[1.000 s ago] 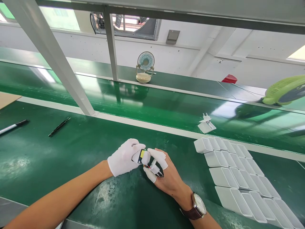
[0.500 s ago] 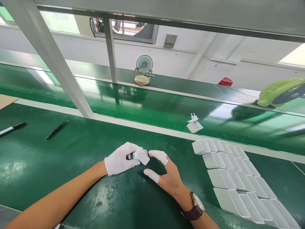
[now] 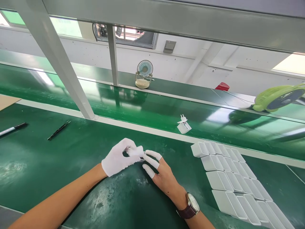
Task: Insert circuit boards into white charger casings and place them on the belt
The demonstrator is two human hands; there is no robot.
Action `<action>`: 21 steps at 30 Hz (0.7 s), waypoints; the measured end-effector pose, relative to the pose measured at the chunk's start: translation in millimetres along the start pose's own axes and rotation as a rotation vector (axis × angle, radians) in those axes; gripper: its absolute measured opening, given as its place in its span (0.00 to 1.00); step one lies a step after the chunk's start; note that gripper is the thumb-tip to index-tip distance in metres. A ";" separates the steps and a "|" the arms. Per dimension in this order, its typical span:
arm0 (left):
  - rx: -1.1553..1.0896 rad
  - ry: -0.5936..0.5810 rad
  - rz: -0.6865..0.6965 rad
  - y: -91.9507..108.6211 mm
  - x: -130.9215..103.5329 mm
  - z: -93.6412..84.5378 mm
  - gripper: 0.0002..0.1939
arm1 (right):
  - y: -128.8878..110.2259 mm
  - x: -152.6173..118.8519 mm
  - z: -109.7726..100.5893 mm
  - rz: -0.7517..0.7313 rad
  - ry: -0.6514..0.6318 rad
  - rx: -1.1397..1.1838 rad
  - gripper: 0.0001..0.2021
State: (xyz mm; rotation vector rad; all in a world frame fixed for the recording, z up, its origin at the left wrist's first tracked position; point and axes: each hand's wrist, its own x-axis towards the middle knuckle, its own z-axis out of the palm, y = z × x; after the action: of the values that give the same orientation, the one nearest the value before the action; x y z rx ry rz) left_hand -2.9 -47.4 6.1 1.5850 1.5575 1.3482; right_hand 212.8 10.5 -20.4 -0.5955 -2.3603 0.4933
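My left hand (image 3: 118,158), in a white glove, pinches a small white plastic piece (image 3: 141,160) near the middle of the green bench. The glove fingers cover much of the piece, so its full shape is hidden. My right hand (image 3: 162,173) wears white finger cots and a wristwatch. Its fingertips are at the right end of the piece, seeming to touch it, with the thumb apart below. To the right stand rows of white plastic housings (image 3: 220,180), side by side. A white plug with two pins (image 3: 184,126) lies on the glossy green belt beyond.
A marker (image 3: 11,129) and black tweezers (image 3: 58,130) lie on the left. A slanted metal post (image 3: 64,63) rises from the bench edge. A small fan (image 3: 144,74) stands behind the belt, and a green fan (image 3: 277,97) at far right. A metal beam (image 3: 166,22) crosses overhead.
My right fingers have come closer to the piece, up to its right end. The left hand has turned it slightly. The plug on the belt has shifted left, and the view has tilted a little.
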 end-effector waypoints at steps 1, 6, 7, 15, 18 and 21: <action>-0.018 0.002 -0.086 -1.9 0.4 -0.1 0.11 | -0.2 1.1 0.3 -0.015 0.009 -0.020 0.22; -0.101 -0.075 -0.186 -11.3 -0.2 -0.2 0.15 | -3.0 7.7 -1.0 -0.055 -0.039 -0.092 0.22; -0.117 -0.105 -0.161 -11.6 -0.9 -0.3 0.17 | -3.0 8.4 -1.1 -0.071 -0.045 -0.103 0.21; -0.062 -0.155 0.016 -5.5 -4.5 -3.9 0.12 | 5.8 6.8 5.7 -0.186 -0.080 -0.047 0.18; -0.074 -0.092 0.044 -8.1 -2.8 -8.1 0.22 | 2.3 13.1 1.0 -0.165 -0.049 -0.047 0.18; -0.137 -0.046 0.100 -12.0 -0.8 -12.8 0.26 | -3.5 19.9 -5.2 -0.132 0.032 -0.038 0.18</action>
State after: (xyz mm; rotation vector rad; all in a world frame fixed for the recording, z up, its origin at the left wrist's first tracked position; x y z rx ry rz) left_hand -19.2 -49.2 -0.3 1.6154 1.3442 1.4296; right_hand 201.5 19.1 -5.1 -0.4571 -2.3648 0.3772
